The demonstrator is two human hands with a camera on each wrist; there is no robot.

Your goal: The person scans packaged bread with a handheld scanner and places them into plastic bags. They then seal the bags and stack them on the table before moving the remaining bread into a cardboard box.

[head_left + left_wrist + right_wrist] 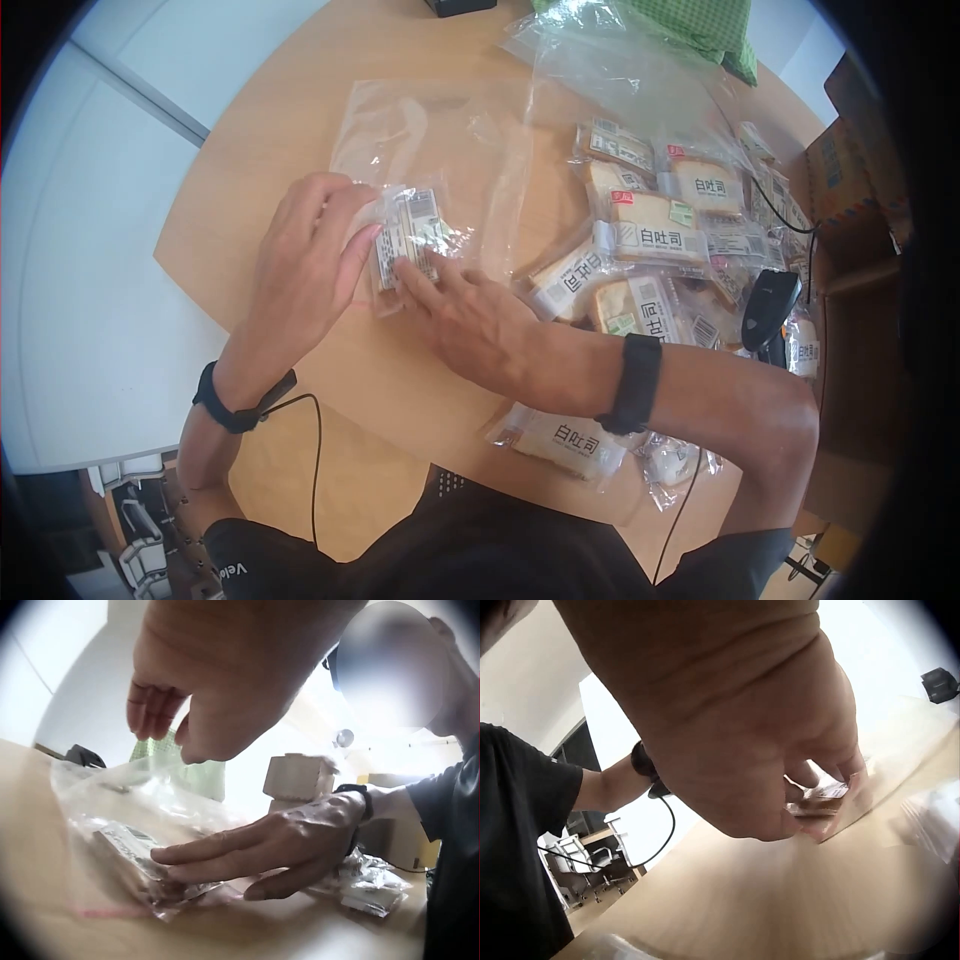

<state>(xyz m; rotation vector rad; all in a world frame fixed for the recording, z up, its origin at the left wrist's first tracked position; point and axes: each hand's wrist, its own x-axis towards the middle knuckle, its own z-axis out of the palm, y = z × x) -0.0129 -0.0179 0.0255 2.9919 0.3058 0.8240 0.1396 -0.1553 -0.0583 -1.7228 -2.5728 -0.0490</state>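
A clear plastic bag lies flat on the table with its mouth toward the person. At that mouth is a packet of sliced bread, its printed label and barcode facing up. My left hand pinches the bag's film beside the packet, thumb against curled fingers; in the left wrist view the film rises toward this hand. My right hand reaches in from the right, its extended fingers resting on the packet. In the right wrist view the right hand partly covers the packet.
Several bread packets are heaped to the right, with a black handheld scanner on them. Another packet lies near the front edge. More clear bags and a green checked cloth lie behind. A cardboard box stands far right.
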